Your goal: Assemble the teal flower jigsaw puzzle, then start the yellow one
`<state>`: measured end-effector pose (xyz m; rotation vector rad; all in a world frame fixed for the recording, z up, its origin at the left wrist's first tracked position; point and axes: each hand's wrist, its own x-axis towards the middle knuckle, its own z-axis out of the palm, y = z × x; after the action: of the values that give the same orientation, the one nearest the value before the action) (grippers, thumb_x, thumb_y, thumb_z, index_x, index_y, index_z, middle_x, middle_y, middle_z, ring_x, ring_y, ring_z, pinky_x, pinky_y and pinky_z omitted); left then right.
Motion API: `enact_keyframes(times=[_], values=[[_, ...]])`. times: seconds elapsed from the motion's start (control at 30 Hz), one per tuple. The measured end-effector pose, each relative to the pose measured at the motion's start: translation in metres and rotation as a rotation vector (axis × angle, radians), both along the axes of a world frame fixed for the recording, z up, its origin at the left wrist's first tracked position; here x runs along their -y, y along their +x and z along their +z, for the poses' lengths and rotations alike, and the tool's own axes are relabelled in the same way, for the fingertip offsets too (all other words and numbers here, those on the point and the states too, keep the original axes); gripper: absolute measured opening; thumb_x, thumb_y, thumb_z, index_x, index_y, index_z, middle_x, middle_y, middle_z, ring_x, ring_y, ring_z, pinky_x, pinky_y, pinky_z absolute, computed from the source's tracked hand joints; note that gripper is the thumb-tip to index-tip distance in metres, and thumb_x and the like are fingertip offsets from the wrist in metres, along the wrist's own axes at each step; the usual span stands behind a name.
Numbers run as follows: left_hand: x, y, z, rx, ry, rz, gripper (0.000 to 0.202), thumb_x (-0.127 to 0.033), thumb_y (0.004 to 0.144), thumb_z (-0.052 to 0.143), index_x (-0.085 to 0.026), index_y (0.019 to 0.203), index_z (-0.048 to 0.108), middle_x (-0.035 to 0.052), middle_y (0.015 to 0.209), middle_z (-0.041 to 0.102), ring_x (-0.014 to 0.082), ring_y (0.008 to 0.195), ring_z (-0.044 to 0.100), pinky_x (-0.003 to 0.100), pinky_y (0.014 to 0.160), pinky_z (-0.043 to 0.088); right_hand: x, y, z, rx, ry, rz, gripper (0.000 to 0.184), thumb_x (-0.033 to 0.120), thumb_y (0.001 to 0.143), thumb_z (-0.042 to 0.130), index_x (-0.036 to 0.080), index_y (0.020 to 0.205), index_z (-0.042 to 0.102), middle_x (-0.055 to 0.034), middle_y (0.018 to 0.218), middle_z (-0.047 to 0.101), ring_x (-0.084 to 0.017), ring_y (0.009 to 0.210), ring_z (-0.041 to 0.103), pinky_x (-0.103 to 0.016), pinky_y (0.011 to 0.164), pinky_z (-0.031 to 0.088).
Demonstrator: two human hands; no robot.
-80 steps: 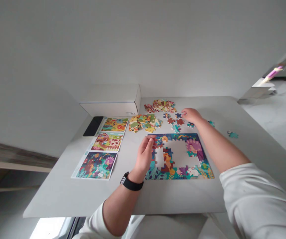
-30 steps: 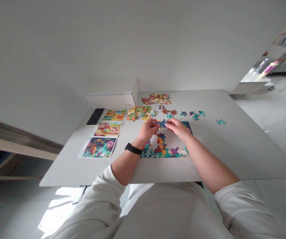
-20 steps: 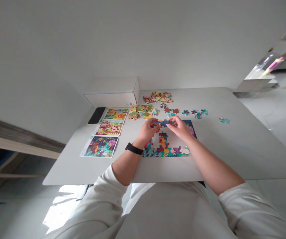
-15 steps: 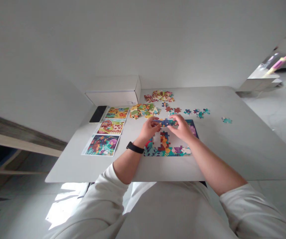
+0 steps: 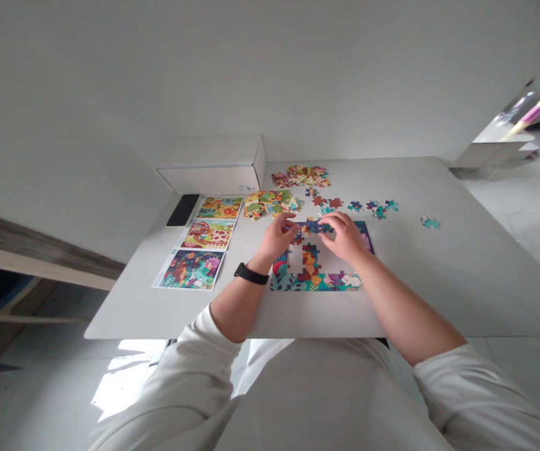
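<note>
A partly assembled jigsaw puzzle (image 5: pixel 314 282) lies flat in front of me, its colourful border framing gaps and an orange-brown animal section. At its upper left, my left hand (image 5: pixel 277 239), with a black band on the wrist, has its fingers curled and closed on the puzzle's edge. My right hand (image 5: pixel 345 238) pinches a dark blue puzzle piece (image 5: pixel 314 226) at the top row, thumb and fingertips against it. Whether that piece is locked into its neighbours I cannot tell. The fingers partly hide the top row.
Behind the puzzle are piles of yellow-green pieces (image 5: pixel 270 203) and reddish pieces (image 5: pixel 302 175). Several loose teal pieces (image 5: pixel 380 208) lie to the right, one piece (image 5: pixel 430 222) farther out. Picture sheets (image 5: pixel 192 270), a phone (image 5: pixel 183 210) and a white box (image 5: pixel 208 178) stand left.
The view has shifted slightly. My left fingers have spread a little and moved left off the top-row piece; my right hand stays at it.
</note>
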<state>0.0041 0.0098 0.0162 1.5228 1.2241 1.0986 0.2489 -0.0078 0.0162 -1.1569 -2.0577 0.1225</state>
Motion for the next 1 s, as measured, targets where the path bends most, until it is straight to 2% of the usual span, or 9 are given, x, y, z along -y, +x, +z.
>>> enact_keyframes(times=[0.07, 0.13, 0.27, 0.33, 0.47, 0.63, 0.9, 1.0], values=[[-0.004, -0.009, 0.003, -0.119, 0.112, 0.077, 0.031, -0.023, 0.096, 0.071, -0.019, 0.126, 0.068, 0.0037, 0.099, 0.077, 0.0126, 0.074, 0.068, 0.025, 0.07, 0.054, -0.001, 0.002, 0.0, 0.007, -0.024, -0.047, 0.023, 0.017, 0.094, 0.073, 0.026, 0.115, 0.074, -0.0113, 0.124, 0.075, -0.034, 0.123, 0.068, -0.052, 0.112, 0.054], [-0.006, -0.019, 0.006, -0.274, 0.207, 0.101, 0.031, -0.02, 0.096, 0.069, -0.02, 0.127, 0.07, 0.0056, 0.107, 0.078, 0.0151, 0.082, 0.071, 0.029, 0.079, 0.058, -0.002, 0.004, -0.002, 0.019, -0.054, -0.076, 0.023, 0.017, 0.093, 0.074, 0.026, 0.115, 0.075, -0.0113, 0.123, 0.076, -0.034, 0.121, 0.068, -0.052, 0.111, 0.054], [-0.005, -0.032, 0.009, -0.609, 0.393, 0.008, 0.023, -0.021, 0.097, 0.069, -0.021, 0.12, 0.076, 0.0106, 0.12, 0.078, 0.0258, 0.111, 0.073, 0.042, 0.104, 0.059, -0.003, 0.004, -0.007, 0.058, -0.122, -0.064, 0.025, 0.017, 0.092, 0.076, 0.027, 0.115, 0.077, -0.0099, 0.122, 0.078, -0.033, 0.118, 0.07, -0.052, 0.108, 0.056], [-0.003, -0.033, 0.009, -0.733, 0.432, -0.071, 0.023, -0.022, 0.098, 0.069, -0.022, 0.12, 0.078, 0.0117, 0.122, 0.078, 0.0293, 0.119, 0.072, 0.046, 0.11, 0.057, -0.003, 0.003, -0.011, 0.087, -0.151, -0.03, 0.026, 0.017, 0.092, 0.077, 0.027, 0.116, 0.079, -0.0092, 0.123, 0.079, -0.032, 0.117, 0.071, -0.051, 0.108, 0.057], [0.001, -0.027, 0.009, -0.861, 0.456, -0.194, 0.026, -0.023, 0.099, 0.07, -0.023, 0.123, 0.079, 0.012, 0.126, 0.077, 0.0299, 0.119, 0.072, 0.045, 0.11, 0.058, -0.004, 0.001, -0.017, 0.137, -0.183, 0.043, 0.025, 0.016, 0.091, 0.08, 0.026, 0.114, 0.081, -0.0084, 0.121, 0.081, -0.03, 0.116, 0.073, -0.048, 0.108, 0.057], [0.004, -0.023, 0.006, -0.889, 0.494, -0.315, 0.021, -0.029, 0.104, 0.067, -0.023, 0.12, 0.08, 0.0114, 0.126, 0.078, 0.0285, 0.119, 0.073, 0.043, 0.108, 0.058, -0.006, 0.0, -0.022, 0.175, -0.194, 0.055, 0.021, 0.019, 0.093, 0.08, 0.027, 0.112, 0.084, -0.0088, 0.123, 0.08, -0.029, 0.119, 0.072, -0.048, 0.111, 0.055], [0.004, -0.024, 0.001, -0.951, 0.466, -0.332, 0.03, -0.036, 0.108, 0.062, -0.024, 0.129, 0.08, 0.0112, 0.129, 0.078, 0.0293, 0.12, 0.073, 0.044, 0.108, 0.058, -0.007, -0.004, -0.026, 0.208, -0.194, 0.064, 0.02, 0.021, 0.096, 0.08, 0.026, 0.115, 0.084, -0.009, 0.123, 0.08, -0.028, 0.119, 0.071, -0.046, 0.114, 0.052], [0.004, -0.024, -0.001, -0.918, 0.462, -0.328, 0.03, -0.035, 0.107, 0.064, -0.028, 0.131, 0.081, 0.0097, 0.129, 0.078, 0.0286, 0.12, 0.073, 0.043, 0.109, 0.057, -0.007, -0.005, -0.026, 0.219, -0.197, 0.062, 0.02, 0.021, 0.096, 0.08, 0.027, 0.114, 0.085, -0.0086, 0.122, 0.08, -0.028, 0.118, 0.071, -0.045, 0.113, 0.052]])
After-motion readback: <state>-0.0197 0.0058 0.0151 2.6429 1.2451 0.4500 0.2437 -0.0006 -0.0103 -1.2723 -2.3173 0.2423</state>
